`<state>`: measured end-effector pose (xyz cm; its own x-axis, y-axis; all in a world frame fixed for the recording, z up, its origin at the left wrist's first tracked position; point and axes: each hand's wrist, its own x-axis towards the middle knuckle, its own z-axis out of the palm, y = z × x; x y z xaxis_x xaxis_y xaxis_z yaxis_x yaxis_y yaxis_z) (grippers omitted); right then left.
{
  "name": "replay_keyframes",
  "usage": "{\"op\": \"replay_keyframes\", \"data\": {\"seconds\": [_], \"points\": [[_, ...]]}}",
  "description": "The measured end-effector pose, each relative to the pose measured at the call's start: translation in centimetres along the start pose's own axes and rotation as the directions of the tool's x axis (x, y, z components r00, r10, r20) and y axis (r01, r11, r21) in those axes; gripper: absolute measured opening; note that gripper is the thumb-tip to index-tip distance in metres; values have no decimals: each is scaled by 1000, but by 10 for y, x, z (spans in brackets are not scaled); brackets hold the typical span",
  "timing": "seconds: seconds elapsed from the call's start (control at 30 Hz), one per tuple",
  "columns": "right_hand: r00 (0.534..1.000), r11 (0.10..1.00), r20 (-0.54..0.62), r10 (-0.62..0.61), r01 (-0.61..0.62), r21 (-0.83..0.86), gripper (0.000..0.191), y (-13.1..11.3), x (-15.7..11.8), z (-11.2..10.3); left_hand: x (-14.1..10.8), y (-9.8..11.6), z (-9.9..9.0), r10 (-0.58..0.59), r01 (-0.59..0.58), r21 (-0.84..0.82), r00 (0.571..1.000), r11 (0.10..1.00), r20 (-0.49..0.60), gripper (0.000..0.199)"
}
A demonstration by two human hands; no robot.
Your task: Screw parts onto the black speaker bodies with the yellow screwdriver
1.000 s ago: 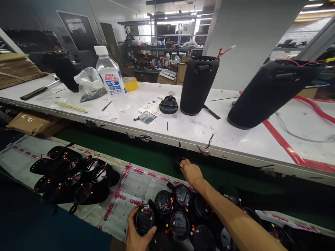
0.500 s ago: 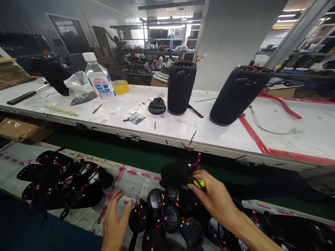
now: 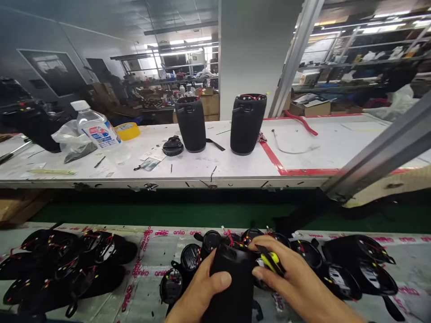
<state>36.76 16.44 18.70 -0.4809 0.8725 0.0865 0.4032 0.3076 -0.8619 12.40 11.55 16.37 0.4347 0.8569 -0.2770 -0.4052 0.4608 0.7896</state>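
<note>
My left hand (image 3: 201, 289) is wrapped round a black fabric-covered speaker housing (image 3: 233, 287), held upright and close to me, thumb across its front. Red wires with small connectors show at its top end. In my right hand (image 3: 294, 276) is a yellow-and-black hand tool (image 3: 272, 260), beside the housing's upper right edge; its working end is mostly hidden by the fingers. Around and behind both hands lie several similar black housings (image 3: 191, 257), with open ends and coloured wires showing.
Another group of black housings (image 3: 72, 264) lies at the left. On the white bench (image 3: 198, 168) stand two upright housings (image 3: 248, 128), a clear bottle (image 3: 101, 132), yellow tape (image 3: 127, 131) and a round black part (image 3: 173, 146). A metal post (image 3: 377, 148) slants at the right.
The housing has come towards me from the far side of the pile. My left hand, empty and open before, now grips it; the right keeps the tool. The view has turned right.
</note>
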Motion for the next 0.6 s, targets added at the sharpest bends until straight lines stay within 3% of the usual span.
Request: {"op": "replay_keyframes", "data": {"seconds": [0.07,0.1,0.23,0.33,0.6], "points": [[983,970,-154,-101,63,-233,25,-2,-15,-1,-4,-4,9,22,-24,-20,996,1000,-81,80],[976,943,-166,-141,81,-323,22,-5,-21,0,-6,-5,13,29,-31,-19,994,999,-108,81],[961,795,5,-276,231,-561,14,-16,-34,6,-10,-6,27,62,-56,50,990,997,-130,79],[940,694,131,-315,322,-644,16,-16,-36,10,-12,-8,32,59,-38,123,984,992,-167,76],[941,616,224,-252,335,-713,14,-13,-41,13,-16,-7,36,38,-9,152,982,988,-186,76]]}}
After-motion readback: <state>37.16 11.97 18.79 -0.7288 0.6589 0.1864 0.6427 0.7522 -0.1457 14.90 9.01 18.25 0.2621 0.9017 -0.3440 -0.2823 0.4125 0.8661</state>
